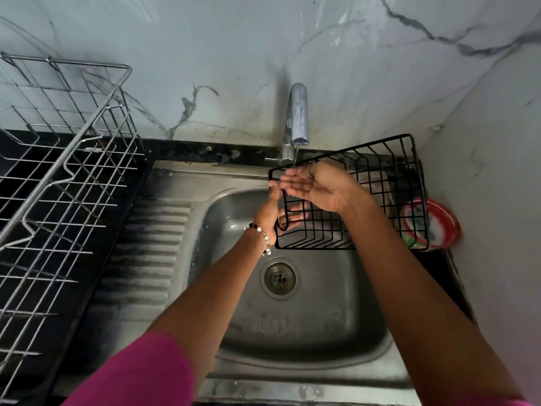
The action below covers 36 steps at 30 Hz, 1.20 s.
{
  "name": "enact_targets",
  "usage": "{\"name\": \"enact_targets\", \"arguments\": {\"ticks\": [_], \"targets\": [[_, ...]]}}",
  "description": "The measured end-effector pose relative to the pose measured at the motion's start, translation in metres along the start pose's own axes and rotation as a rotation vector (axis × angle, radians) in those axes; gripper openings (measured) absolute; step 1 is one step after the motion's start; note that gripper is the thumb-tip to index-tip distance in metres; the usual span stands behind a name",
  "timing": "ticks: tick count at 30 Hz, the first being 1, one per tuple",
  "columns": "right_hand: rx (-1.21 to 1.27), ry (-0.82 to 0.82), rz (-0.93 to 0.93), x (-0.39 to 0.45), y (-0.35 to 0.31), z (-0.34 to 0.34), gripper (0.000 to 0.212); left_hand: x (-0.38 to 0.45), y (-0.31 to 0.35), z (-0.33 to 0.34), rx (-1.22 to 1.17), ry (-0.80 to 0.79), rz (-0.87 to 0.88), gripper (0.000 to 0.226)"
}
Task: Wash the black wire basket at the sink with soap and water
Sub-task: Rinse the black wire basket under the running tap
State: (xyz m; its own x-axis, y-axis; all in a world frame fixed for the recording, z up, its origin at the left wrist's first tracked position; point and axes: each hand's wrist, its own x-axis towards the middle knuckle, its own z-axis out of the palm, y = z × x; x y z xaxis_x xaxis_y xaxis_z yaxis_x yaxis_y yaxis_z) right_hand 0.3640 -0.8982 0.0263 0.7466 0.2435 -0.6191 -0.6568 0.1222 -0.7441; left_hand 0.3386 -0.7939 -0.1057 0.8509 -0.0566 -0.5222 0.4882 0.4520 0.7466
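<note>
Basket: black wire basket [366, 197] held up over the steel sink [292, 332], right of centre in the frame, tilted, open side facing the camera, far rim just under the tap spout.
Left hand: left hand [270, 212] at the basket's left end, thumb up along the outside of the rim, fingers [292, 215] showing through the mesh behind the wires; clamped on that left edge.
Right hand: right hand [314, 183] palm up and cupped in front of the basket's upper left corner, fingers [288, 178] held loosely together and stretched left under the water; gripping nothing, mesh sitting just behind the knuckles.
Water: thin stream [295, 158] dropping from the tap [297, 118], landing on the right fingertips.
Wrist: beaded bracelet [262, 234] on the left wrist, just left of the basket's lower corner.
Behind the mesh: red and green round tub [439, 224] at the right edge of the sink, partly screened by the basket's right end.
Left of frame: silver dish rack [58, 177] on the dark counter, well apart from the basket.
Bottom centre: drain [279, 277] below the basket.
Lower left: pink sleeve [131, 373].
</note>
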Motion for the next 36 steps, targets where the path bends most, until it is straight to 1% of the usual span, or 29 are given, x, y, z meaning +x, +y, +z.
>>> {"name": "enact_targets", "arguments": {"ticks": [2, 5, 9, 10, 12, 13, 14, 15, 16, 17, 18, 19, 21, 22, 24, 26, 28, 29, 30, 32, 33, 34, 36], "targets": [[0.048, -0.044, 0.003, 0.001, 0.001, -0.002, 0.03, 0.001, 0.002, -0.003, 0.012, -0.002, 0.015, 0.067], [0.09, 0.005, -0.005, 0.005, 0.0, -0.002, 0.028, 0.0, 0.009, -0.008, 0.033, 0.014, 0.032, 0.072], [-0.014, -0.145, 0.001, 0.002, 0.002, 0.002, 0.03, -0.001, 0.021, -0.019, 0.026, 0.072, 0.096, 0.067], [-0.018, -0.144, 0.002, 0.003, 0.003, 0.003, 0.029, -0.003, 0.023, -0.022, 0.012, 0.074, 0.119, 0.065], [-0.051, -0.036, -0.021, 0.005, 0.004, 0.005, 0.026, -0.008, 0.029, -0.026, -0.013, 0.065, 0.165, 0.065], [-0.105, 0.008, -0.036, 0.006, 0.006, 0.006, 0.024, -0.012, 0.033, -0.028, -0.033, 0.056, 0.191, 0.066], [-0.158, -0.001, -0.036, 0.006, 0.008, 0.008, 0.024, -0.015, 0.036, -0.029, -0.054, 0.045, 0.221, 0.07], [-0.194, -0.058, -0.024, 0.005, 0.01, 0.01, 0.023, -0.016, 0.038, -0.031, -0.064, 0.032, 0.245, 0.076], [-0.203, -0.121, -0.005, 0.003, 0.011, 0.011, 0.024, -0.016, 0.038, -0.034, -0.066, 0.016, 0.262, 0.083], [-0.19, -0.15, 0.011, 0.001, 0.01, 0.012, 0.024, -0.015, 0.038, -0.037, -0.068, 0.007, 0.278, 0.087], [-0.169, -0.14, 0.016, 0.001, 0.009, 0.013, 0.024, -0.016, 0.039, -0.04, -0.074, 0.012, 0.297, 0.09], [-0.142, -0.095, 0.006, 0.002, 0.007, 0.014, 0.024, -0.017, 0.041, -0.041, -0.08, 0.028, 0.314, 0.09], [-0.099, 0.006, -0.038, 0.005, 0.005, 0.016, 0.025, -0.02, 0.049, -0.044, -0.104, 0.046, 0.345, 0.086], [-0.087, 0.0, -0.048, 0.006, 0.005, 0.017, 0.025, -0.022, 0.052, -0.045, -0.103, 0.064, 0.363, 0.084], [-0.09, -0.105, -0.032, 0.005, 0.002, 0.019, 0.027, -0.028, 0.058, -0.045, -0.088, 0.094, 0.416, 0.076], [-0.106, -0.149, -0.011, 0.001, -0.002, 0.018, 0.027, -0.036, 0.063, -0.044, -0.081, 0.107, 0.458, 0.056], [-0.121, -0.053, -0.027, 0.002, -0.004, 0.014, 0.029, -0.041, 0.068, -0.046, -0.062, 0.146, 0.471, 0.041], [-0.155, 0.004, -0.04, 0.004, -0.003, 0.012, 0.03, -0.043, 0.069, -0.048, -0.041, 0.171, 0.483, 0.041], [-0.194, 0.017, -0.039, 0.004, -0.002, 0.011, 0.031, -0.044, 0.071, -0.052, -0.011, 0.193, 0.498, 0.044], [-0.215, -0.067, -0.01, 0.002, -0.001, 0.011, 0.032, -0.044, 0.075, -0.056, 0.04, 0.221, 0.517, 0.044], [-0.176, -0.09, 0.002, 0.002, 0.0, 0.011, 0.033, -0.046, 0.077, -0.056, 0.064, 0.227, 0.524, 0.043], [-0.121, -0.08, 0.007, 0.002, 0.0, 0.011, 0.032, -0.049, 0.079, -0.055, 0.081, 0.234, 0.533, 0.042], [-0.06, 0.049, -0.002, 0.007, 0.001, 0.01, 0.03, -0.051, 0.083, -0.055, 0.103, 0.271, 0.552, 0.039]]}}
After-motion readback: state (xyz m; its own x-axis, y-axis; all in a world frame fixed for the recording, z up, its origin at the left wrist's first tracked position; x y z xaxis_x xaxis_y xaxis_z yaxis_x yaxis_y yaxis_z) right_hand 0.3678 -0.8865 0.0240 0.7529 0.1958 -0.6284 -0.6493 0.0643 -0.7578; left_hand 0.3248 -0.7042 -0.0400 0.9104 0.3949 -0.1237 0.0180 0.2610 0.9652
